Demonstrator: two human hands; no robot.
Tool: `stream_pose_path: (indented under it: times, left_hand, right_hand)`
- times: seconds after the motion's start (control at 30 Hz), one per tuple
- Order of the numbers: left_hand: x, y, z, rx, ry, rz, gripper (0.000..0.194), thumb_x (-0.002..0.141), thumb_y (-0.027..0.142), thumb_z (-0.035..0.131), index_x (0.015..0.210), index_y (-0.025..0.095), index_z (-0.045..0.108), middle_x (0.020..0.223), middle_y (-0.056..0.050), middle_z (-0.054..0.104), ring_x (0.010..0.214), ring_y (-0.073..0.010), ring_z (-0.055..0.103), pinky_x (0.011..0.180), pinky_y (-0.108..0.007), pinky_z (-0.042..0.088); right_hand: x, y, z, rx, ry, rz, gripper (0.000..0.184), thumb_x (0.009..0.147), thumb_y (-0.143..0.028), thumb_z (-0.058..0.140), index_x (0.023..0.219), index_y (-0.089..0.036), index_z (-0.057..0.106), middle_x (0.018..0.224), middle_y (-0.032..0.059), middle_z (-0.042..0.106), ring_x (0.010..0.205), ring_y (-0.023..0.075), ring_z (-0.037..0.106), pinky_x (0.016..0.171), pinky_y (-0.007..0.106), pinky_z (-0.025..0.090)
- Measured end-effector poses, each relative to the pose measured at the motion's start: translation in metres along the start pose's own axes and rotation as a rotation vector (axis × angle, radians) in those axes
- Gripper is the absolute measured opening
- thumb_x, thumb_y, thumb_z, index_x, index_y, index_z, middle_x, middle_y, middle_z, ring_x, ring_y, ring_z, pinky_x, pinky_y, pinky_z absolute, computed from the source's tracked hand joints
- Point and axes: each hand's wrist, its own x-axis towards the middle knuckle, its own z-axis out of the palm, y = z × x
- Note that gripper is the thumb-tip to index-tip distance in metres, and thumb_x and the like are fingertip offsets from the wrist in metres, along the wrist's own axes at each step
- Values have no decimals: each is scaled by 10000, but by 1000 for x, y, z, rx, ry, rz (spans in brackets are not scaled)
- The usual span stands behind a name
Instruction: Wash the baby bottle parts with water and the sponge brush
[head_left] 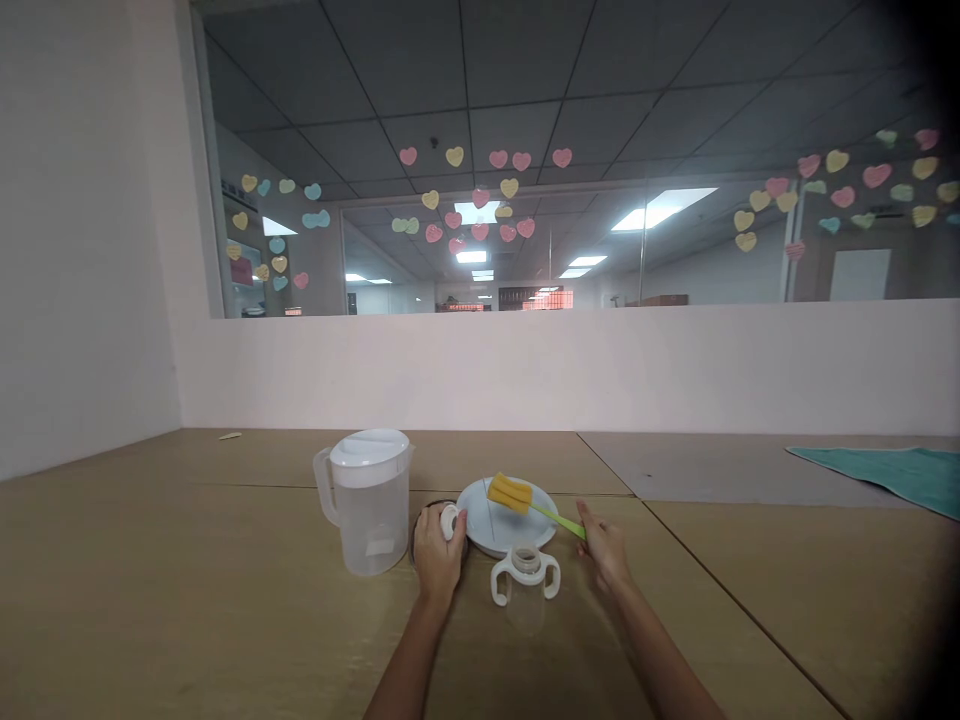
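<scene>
While the left hand (pixel 437 560) is closed on a small white cap (pixel 448 521), the right hand (pixel 604 547) lies open, fingers spread just beside the handle end of a green-handled sponge bottle brush (pixel 510 492), its long axis slanting away from that hand across a white plate (pixel 474 500). Also: clear two-handled sippy cup (pixel 525 590), nearest; lidded plastic pitcher (pixel 367 520), left; teal cloth (pixel 877 478), far right.

The left hand (pixel 439 558) mostly hides a white cap (pixel 448 521) and a dark round piece (pixel 413 540), perhaps a lid.
</scene>
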Motion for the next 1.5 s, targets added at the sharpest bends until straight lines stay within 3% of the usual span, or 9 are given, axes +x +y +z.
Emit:
stream_pose_path:
  times: [0.27, 0.5, 0.67, 0.87, 1.07, 1.23, 1.5]
  left_hand:
    - [2, -3, 4, -6, 54, -55, 226, 823, 396, 521, 940, 203, 528, 879, -39, 568, 859, -218, 577, 779, -366, 477]
    - [-1, -1, 3, 57, -7, -20, 213, 835, 340, 489, 977, 216, 587, 941, -49, 497, 830, -209, 579, 730, -350, 494]
    - [-3, -3, 4, 148, -9, -3, 180, 840, 332, 475, 813, 198, 592, 893, -40, 426, 774, -197, 556, 706, -351, 493]
    - [-7, -13, 1, 166, -109, 76, 167, 842, 322, 497, 729, 203, 528, 864, -26, 431, 767, -179, 542, 711, -327, 486]
    - [-10, -18, -1, 242, -163, 44, 120, 824, 255, 499, 716, 202, 498, 811, -13, 451, 734, -164, 532, 696, -291, 465]
    - [-13, -23, 6, 306, -239, 32, 62, 762, 144, 519, 798, 194, 515, 863, -33, 512, 831, -187, 545, 761, -301, 448]
    - [-13, -24, 7, 197, -306, 14, 109, 839, 186, 460, 931, 191, 519, 946, -56, 591, 920, -199, 575, 810, -307, 449]
  right_hand:
    - [-2, -3, 0, 10, 26, 23, 525, 613, -702, 555, 436, -250, 354, 326, -61, 334, 333, 114, 359, 387, 259, 312]
    - [1, 0, -1, -22, 45, 28, 527, 609, -709, 548, 437, -244, 371, 333, -57, 345, 353, 118, 377, 411, 259, 317]
    - [3, 4, 0, -23, 44, 18, 538, 623, -717, 528, 428, -244, 358, 333, -62, 328, 356, 114, 369, 420, 255, 299]
    - [1, 1, -3, -127, 52, -22, 562, 645, -738, 485, 402, -246, 366, 314, -25, 376, 387, 139, 409, 466, 266, 329]
    - [-1, -1, -5, -198, 1, -69, 601, 649, -772, 447, 381, -240, 364, 315, -6, 407, 392, 150, 435, 486, 268, 341]
    - [0, -2, -4, -221, 9, -66, 598, 670, -756, 437, 386, -233, 378, 313, -11, 401, 395, 148, 437, 494, 264, 333]
    - [1, 1, -4, -226, -3, -70, 601, 657, -767, 433, 390, -229, 406, 316, -5, 415, 394, 151, 436, 489, 265, 331]
